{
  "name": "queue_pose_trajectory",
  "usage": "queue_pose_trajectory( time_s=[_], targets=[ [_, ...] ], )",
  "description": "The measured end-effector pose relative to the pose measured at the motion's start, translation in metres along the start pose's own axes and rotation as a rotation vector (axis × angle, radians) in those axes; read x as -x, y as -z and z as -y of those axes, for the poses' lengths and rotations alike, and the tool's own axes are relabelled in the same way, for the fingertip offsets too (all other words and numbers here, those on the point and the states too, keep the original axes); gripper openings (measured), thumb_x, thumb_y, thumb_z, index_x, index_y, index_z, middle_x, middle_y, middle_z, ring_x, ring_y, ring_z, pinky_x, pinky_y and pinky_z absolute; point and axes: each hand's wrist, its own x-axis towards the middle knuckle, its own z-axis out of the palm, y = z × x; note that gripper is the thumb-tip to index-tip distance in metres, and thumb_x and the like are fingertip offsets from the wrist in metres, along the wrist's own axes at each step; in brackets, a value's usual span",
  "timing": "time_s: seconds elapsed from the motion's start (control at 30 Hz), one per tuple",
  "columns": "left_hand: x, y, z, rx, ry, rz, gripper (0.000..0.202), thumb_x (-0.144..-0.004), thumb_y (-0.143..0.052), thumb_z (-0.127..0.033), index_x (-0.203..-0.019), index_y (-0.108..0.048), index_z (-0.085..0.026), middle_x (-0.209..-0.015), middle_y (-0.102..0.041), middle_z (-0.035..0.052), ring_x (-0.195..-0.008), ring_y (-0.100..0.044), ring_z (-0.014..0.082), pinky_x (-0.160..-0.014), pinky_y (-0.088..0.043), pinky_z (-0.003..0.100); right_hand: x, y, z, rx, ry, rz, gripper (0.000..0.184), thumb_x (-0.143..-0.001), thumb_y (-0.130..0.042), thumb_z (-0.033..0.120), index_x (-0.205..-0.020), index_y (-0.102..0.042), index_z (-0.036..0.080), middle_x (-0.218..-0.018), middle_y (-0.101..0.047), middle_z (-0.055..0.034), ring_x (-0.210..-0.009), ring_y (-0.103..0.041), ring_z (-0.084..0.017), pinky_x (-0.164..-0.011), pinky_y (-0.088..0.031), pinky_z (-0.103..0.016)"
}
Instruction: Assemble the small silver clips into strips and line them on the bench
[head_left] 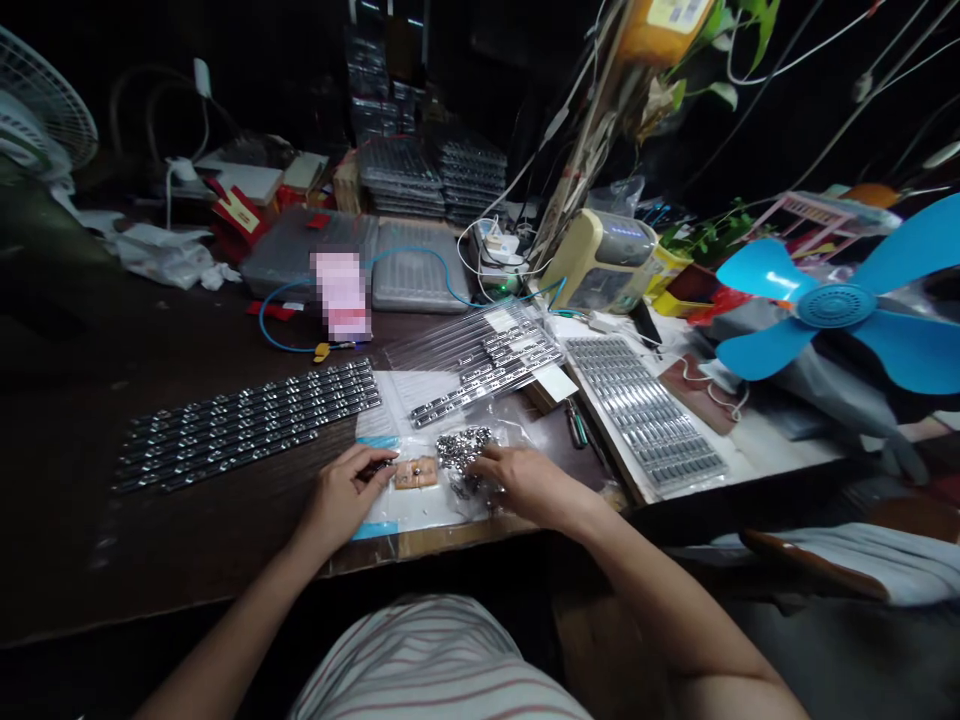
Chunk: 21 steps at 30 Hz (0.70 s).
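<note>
My left hand [346, 496] is closed in a pinch near the table's front edge, with a small dark piece showing at the fingertips that is too small to name. Just right of those fingertips lies a small tan block [415, 473] with a shiny bit on top. A heap of small shiny metal parts [463, 448] sits on clear plastic beside the block. My right hand [529, 482] reaches into the heap's right side, fingers bent together; whatever they hold is hidden. Beneath the block is a white sheet [386, 505] with blue tape at its left side.
Rows of dark metal strips [255, 425] lie left. A clear ridged tray [480, 360] holding similar strips is behind the heap; another filled tray [645, 410] lies right. A green-handled tool [576, 425] rests nearby. A blue-bladed fan [836, 305] stands far right, and stacked trays [401, 175] rise behind.
</note>
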Motion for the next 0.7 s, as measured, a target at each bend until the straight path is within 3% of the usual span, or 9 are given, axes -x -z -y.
queue_pose_trajectory(
  time_s=[0.07,0.13,0.23,0.37,0.43,0.57,0.63,0.7],
  targets=[
    [0.000,0.000,0.000,-0.005,-0.015,-0.003,0.026,-0.084,-0.055,-0.039,-0.094,-0.070,-0.020,-0.090,-0.067,0.0030,-0.050,-0.050,0.0082,-0.047,-0.042,0.021,-0.004,-0.001,-0.002,0.034,-0.021,-0.008,0.014,-0.085,-0.055,0.014,-0.094,-0.066,0.019,-0.093,-0.063,-0.0053,-0.074,-0.059,-0.015,-0.062,-0.037,-0.024],
    [0.000,0.001,-0.001,-0.005,-0.028,-0.011,0.026,-0.084,-0.055,-0.039,-0.093,-0.070,-0.020,-0.090,-0.067,0.0034,-0.056,-0.055,0.0103,-0.050,-0.044,0.021,-0.010,0.001,-0.003,0.037,-0.010,-0.074,0.014,-0.089,-0.053,0.016,-0.082,-0.066,0.019,-0.087,-0.061,-0.0034,-0.070,-0.056,-0.012,-0.060,-0.035,-0.024],
    [0.001,0.002,-0.003,-0.002,-0.038,-0.012,0.026,-0.084,-0.054,-0.038,-0.093,-0.070,-0.020,-0.091,-0.067,0.0037,-0.063,-0.059,0.0124,-0.052,-0.045,0.021,-0.018,0.010,-0.005,0.011,-0.013,-0.241,0.013,-0.090,-0.055,0.019,-0.082,-0.066,0.020,-0.087,-0.059,-0.0020,-0.069,-0.053,-0.011,-0.061,-0.034,-0.023],
    [0.001,0.002,-0.003,-0.025,-0.038,-0.022,0.025,-0.084,-0.055,-0.038,-0.093,-0.070,-0.020,-0.089,-0.068,0.0032,-0.051,-0.052,0.0093,-0.049,-0.044,0.021,-0.019,0.021,-0.008,-0.003,-0.064,-0.375,0.012,-0.090,-0.055,0.019,-0.086,-0.067,0.020,-0.091,-0.060,-0.0027,-0.073,-0.053,-0.012,-0.064,-0.034,-0.024],
    [0.001,0.001,-0.003,-0.024,-0.034,-0.020,0.025,-0.084,-0.055,-0.038,-0.093,-0.071,-0.020,-0.089,-0.067,0.0031,-0.048,-0.050,0.0082,-0.048,-0.043,0.021,-0.013,0.022,-0.008,0.022,-0.070,-0.375,0.013,-0.089,-0.059,0.024,-0.080,-0.068,0.020,-0.086,-0.062,-0.0036,-0.074,-0.053,-0.014,-0.066,-0.034,-0.026],
    [0.000,0.001,-0.003,-0.024,-0.017,-0.009,0.025,-0.084,-0.055,-0.038,-0.093,-0.071,-0.021,-0.089,-0.066,0.0026,-0.047,-0.048,0.0078,-0.047,-0.042,0.021,-0.001,0.009,-0.002,0.045,-0.022,-0.297,0.037,-0.081,-0.065,0.049,-0.058,-0.068,0.021,-0.058,-0.062,-0.0047,-0.073,-0.053,-0.019,-0.068,-0.033,-0.030],
    [0.000,0.001,-0.004,-0.030,-0.016,-0.009,0.025,-0.083,-0.055,-0.038,-0.093,-0.071,-0.021,-0.088,-0.066,0.0023,-0.047,-0.048,0.0080,-0.048,-0.041,0.022,-0.002,-0.001,0.004,0.082,-0.121,-0.304,0.039,-0.081,-0.064,0.049,-0.057,-0.067,0.020,-0.055,-0.062,-0.0062,-0.073,-0.053,-0.021,-0.069,-0.033,-0.032],
    [0.000,0.001,-0.003,-0.029,-0.020,-0.010,0.025,-0.083,-0.055,-0.038,-0.094,-0.071,-0.021,-0.088,-0.066,0.0024,-0.048,-0.048,0.0084,-0.048,-0.042,0.022,-0.009,-0.012,0.010,0.128,-0.253,-0.345,0.026,-0.080,-0.069,0.042,-0.068,-0.069,0.018,-0.065,-0.065,-0.0081,-0.076,-0.055,-0.022,-0.069,-0.034,-0.033]
  ],
)
